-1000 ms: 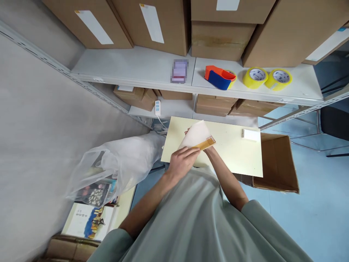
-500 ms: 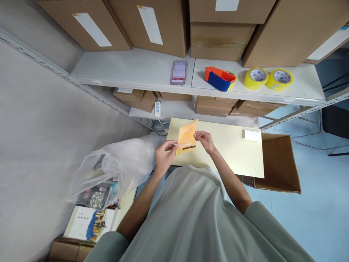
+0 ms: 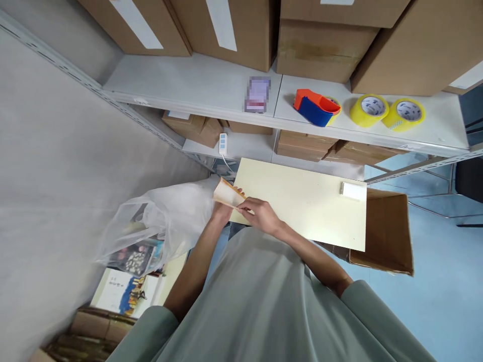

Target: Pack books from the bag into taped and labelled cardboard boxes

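Observation:
A small orange item with a pale inner face (image 3: 228,193), like a booklet or packet, is held above the left edge of the cream board (image 3: 298,196). My left hand (image 3: 222,210) grips it from below and behind, with fingertips showing past its far edge. Across its lower right end, my right hand (image 3: 261,215) pinches the near edge with thumb and fingers. The item partly hides my left fingers.
A small white stack (image 3: 353,191) lies at the board's right. An open cardboard box (image 3: 388,231) stands beyond. The shelf (image 3: 181,83) holds an orange-blue tape dispenser (image 3: 317,108), tape rolls (image 3: 369,110) and large boxes. A plastic bag (image 3: 177,211) sits at left.
The orange item has moved left and turned, its pale inside now showing instead of the printed orange face. My right hand has moved left and down to its near edge. The view has shifted slightly.

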A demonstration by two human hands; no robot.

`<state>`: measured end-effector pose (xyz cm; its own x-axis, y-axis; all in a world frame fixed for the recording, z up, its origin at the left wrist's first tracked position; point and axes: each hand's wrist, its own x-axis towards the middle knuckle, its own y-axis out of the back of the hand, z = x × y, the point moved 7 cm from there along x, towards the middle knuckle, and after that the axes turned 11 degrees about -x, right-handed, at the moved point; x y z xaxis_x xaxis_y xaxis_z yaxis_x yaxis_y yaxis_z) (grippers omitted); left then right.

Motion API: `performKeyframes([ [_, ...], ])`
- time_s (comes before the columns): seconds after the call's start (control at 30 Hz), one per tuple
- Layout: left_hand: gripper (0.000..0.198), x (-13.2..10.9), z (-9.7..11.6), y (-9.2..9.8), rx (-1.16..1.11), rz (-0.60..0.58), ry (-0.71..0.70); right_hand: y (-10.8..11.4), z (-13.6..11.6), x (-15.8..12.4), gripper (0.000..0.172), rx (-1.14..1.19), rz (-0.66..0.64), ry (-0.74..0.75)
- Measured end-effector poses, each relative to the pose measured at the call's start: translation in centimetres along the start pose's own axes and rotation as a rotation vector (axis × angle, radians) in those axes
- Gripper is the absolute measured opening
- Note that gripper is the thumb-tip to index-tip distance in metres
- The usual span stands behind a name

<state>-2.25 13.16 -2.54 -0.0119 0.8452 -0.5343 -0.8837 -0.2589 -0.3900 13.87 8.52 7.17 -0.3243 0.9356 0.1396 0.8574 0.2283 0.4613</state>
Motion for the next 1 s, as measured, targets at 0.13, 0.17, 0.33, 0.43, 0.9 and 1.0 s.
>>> performKeyframes([
  [0.13,0.040,0.5,-1.0,-0.9,0.012,-0.042,0.004,-2.0,0.5,-1.0,0.022,-0.023,-0.056,-0.021],
  [0.17,0.040,0.7,-1.2,-0.8,0.037,-0.026,-0.012,-1.9,1.3,-1.2,0.023,-0.001,-0.027,-0.062],
  [0.33,0.050,1.0,-2.7,1.2,0.185,0.115,-0.039,0.9,7.7,-2.7,0.034,0.144,0.234,-0.371],
  [0.43,0.047,0.9,-4.4,2.6,0.249,0.174,-0.007,1.6,12.6,-4.3,0.042,0.142,0.277,-0.562],
  [0.9,0.031,6.7,-2.7,1.6,0.477,0.166,-0.073,-0.2,22.1,-2.0,0.041,0.232,0.266,-0.840],
  [1.0,0.035,7.4,-0.6,0.3,0.480,0.119,-0.146,0.6,21.6,-0.9,0.040,0.178,0.274,-0.853],
])
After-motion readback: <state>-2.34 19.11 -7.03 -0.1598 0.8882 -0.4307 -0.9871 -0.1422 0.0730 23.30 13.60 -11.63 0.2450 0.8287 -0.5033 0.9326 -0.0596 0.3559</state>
